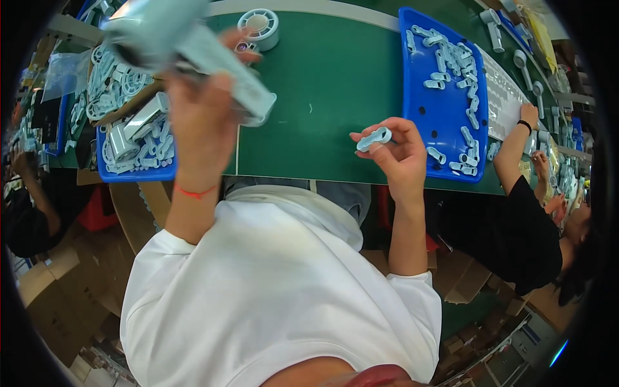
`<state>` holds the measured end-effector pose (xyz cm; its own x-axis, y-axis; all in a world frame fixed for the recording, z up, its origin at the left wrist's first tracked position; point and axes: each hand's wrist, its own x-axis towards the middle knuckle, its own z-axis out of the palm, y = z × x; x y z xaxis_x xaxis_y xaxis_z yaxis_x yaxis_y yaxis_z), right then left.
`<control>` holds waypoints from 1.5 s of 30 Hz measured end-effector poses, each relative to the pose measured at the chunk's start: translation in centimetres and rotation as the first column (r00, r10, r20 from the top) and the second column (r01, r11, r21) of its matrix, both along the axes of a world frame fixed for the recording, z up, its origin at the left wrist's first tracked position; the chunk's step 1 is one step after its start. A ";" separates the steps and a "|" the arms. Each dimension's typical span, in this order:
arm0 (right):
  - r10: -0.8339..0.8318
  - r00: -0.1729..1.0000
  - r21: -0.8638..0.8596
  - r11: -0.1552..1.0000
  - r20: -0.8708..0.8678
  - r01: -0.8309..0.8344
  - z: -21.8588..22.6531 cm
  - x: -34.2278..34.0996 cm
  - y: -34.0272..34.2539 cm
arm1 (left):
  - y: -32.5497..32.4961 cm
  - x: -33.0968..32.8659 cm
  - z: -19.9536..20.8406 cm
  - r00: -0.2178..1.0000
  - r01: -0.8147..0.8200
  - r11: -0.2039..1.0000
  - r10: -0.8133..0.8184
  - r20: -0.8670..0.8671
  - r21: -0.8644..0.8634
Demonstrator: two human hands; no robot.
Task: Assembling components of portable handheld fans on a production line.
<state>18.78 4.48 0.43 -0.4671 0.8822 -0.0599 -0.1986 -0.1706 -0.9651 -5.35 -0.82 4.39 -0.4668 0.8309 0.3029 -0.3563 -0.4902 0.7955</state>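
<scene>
My left hand [201, 122] is closed around a large pale blue, hair-dryer-shaped housing [216, 68], raised over the left part of the table. The housing's round head is blurred by motion and cut off by the top edge. My right hand [405, 158] pinches a small pale blue plastic part [374, 139] between thumb and fingers, above the table's near edge. That part is long, with a rounded end and an opening in it. Behind the housing stands a pale blue round piece [265, 40] with a ring-shaped top.
A blue tray [445, 129] on the right carries many small pale blue parts. At left, a blue bin [137, 174] and a carton [122, 106] hold more pale blue pieces. The green table [322, 77] lies before me. A co-worker's arm [514, 155] reaches toward a white sheet [500, 90].
</scene>
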 end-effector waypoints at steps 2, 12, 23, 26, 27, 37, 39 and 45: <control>0.023 1.000 0.002 1.000 -0.013 -0.023 0.2 -0.2 0.1 | -0.3 1.9 -1.6 0.957 0.273 0.950 -0.252 0.143 -0.154; -0.014 0.996 -0.047 0.999 0.087 0.018 0.7 -1.0 -0.4 | -0.2 5.7 -5.7 0.825 0.539 0.697 -0.551 0.127 -0.473; -0.160 0.910 0.099 0.986 0.384 0.132 0.8 -3.6 -1.5 | -0.4 5.4 -6.8 0.853 0.365 0.799 -0.493 -0.173 -0.478; -0.153 0.911 0.054 0.988 0.384 0.143 0.5 -3.5 -1.3 | -0.4 5.6 -6.5 0.808 0.263 0.822 -0.474 -0.350 -0.505; -0.143 0.911 0.051 0.990 0.387 0.134 0.6 -3.4 -1.2 | -0.4 5.7 -6.3 0.772 0.204 0.822 -0.469 -0.428 -0.532; -0.108 0.899 -0.014 0.992 0.425 0.126 1.0 -3.4 -0.7 | -0.4 6.6 -5.7 0.768 0.108 0.812 -0.434 -0.470 -0.574; -0.061 0.886 -0.055 0.994 0.460 0.097 1.2 -3.3 -0.4 | -0.3 6.3 -5.9 0.714 0.073 0.819 -0.442 -0.544 -0.569; -0.049 0.989 -0.107 0.992 0.142 0.065 -1.2 -2.8 0.0 | 0.2 6.1 -5.5 0.733 0.182 0.824 -0.477 -0.485 -0.536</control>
<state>16.00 4.45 -0.75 -0.3965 0.8914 -0.2195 -0.0763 -0.2703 -0.9597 0.80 -0.60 -1.08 0.0075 0.9999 -0.0096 0.1709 0.0081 0.9853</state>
